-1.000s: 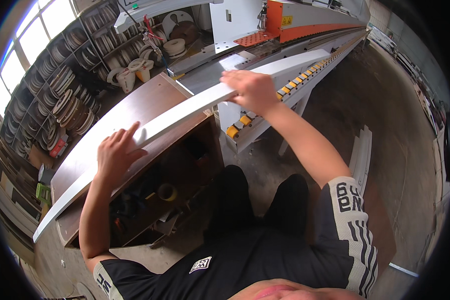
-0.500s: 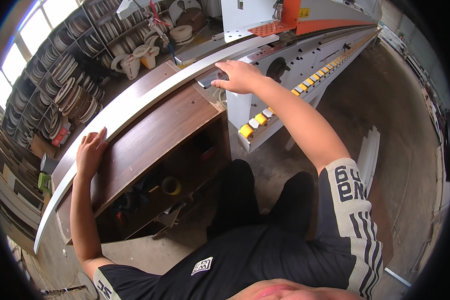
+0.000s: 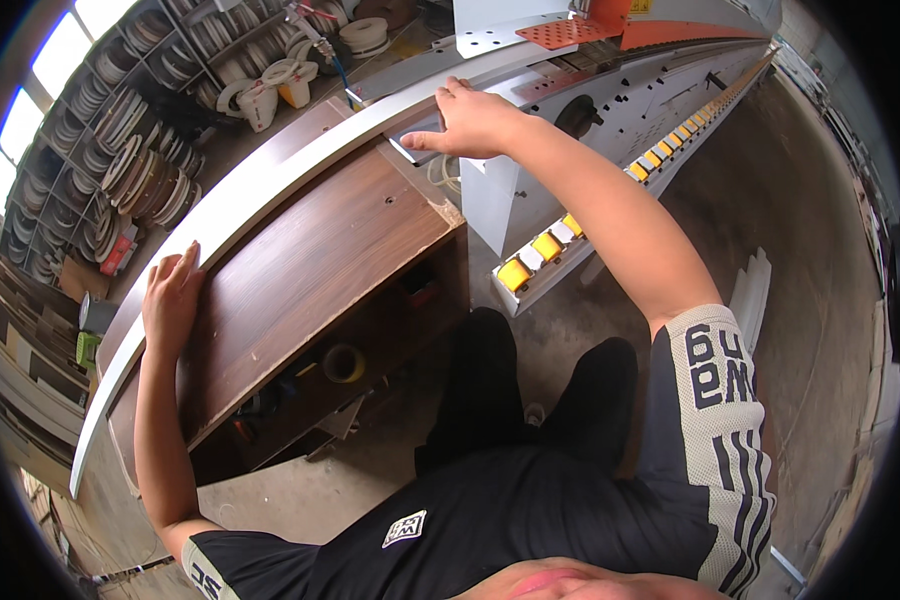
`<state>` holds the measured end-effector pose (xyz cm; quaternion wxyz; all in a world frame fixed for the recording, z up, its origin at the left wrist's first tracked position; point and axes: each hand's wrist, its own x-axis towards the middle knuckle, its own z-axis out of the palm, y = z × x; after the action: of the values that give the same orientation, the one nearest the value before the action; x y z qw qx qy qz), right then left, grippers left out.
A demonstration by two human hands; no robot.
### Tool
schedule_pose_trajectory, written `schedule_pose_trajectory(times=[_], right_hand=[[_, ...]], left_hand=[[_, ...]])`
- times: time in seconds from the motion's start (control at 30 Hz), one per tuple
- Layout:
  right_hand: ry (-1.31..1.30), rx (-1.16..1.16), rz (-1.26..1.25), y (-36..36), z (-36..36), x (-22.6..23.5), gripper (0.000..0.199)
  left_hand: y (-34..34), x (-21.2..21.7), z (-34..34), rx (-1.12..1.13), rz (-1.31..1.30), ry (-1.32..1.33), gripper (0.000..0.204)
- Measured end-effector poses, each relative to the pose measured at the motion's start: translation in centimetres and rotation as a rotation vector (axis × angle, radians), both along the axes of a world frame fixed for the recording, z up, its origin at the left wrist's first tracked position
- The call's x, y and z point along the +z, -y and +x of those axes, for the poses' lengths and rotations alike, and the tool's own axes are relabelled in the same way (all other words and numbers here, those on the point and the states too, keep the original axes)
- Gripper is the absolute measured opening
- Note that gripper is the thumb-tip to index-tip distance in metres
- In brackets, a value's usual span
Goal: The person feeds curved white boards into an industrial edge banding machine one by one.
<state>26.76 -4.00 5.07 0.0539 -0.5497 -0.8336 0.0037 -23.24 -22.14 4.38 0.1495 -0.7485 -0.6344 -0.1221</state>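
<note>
A long, narrow white board (image 3: 300,160) runs from the lower left up toward a machine and appears bowed in this view. My left hand (image 3: 171,303) is closed on its near edge toward the left end, fingertips over the top; the thumb is hidden. Farther along, my right hand (image 3: 473,122) lies against the board with its fingers extended and thumb spread apart, beside the machine's entry. Under the board stands a brown wood-grain cabinet (image 3: 320,255) with an open front.
An orange perforated plate (image 3: 567,33) sits on the white machine (image 3: 530,160). Yellow rollers (image 3: 548,247) line a rail on its near side. Racks of edging rolls (image 3: 120,125) stand at the left. Inside the cabinet is a tape roll (image 3: 344,363). White strips (image 3: 751,300) lie at right.
The view has shifted a little, putting the machine higher and farther right. My right thumb is spread wider from the fingers. My left hand remains on the board's edge.
</note>
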Motion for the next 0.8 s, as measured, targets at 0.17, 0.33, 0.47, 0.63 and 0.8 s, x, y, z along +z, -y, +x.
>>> schedule_pose_trajectory(times=[0.17,0.33,0.47,0.63,0.8], right_hand=[[0.051,-0.035,-0.006,0.0,-0.3,0.2,0.13],[0.083,-0.106,0.031,-0.8,0.6,-0.2,0.129],[0.078,-0.143,0.028,-3.4,3.6,-0.5,0.132],[0.021,-0.209,0.087,-5.2,7.6,-0.8,0.134],[-0.054,-0.266,0.18,-5.9,9.2,-2.4,0.124]], left_hand=[[-0.6,-0.8,0.1,-0.01,0.031,-0.012,0.046],[-1.7,-0.8,1.4,-0.043,0.038,-0.027,0.045],[-4.0,-0.4,5.2,-0.073,0.045,-0.074,0.044],[-6.3,0.4,9.9,-0.068,0.066,-0.08,0.039],[-8.7,0.3,13.1,-0.114,0.067,-0.063,0.039]])
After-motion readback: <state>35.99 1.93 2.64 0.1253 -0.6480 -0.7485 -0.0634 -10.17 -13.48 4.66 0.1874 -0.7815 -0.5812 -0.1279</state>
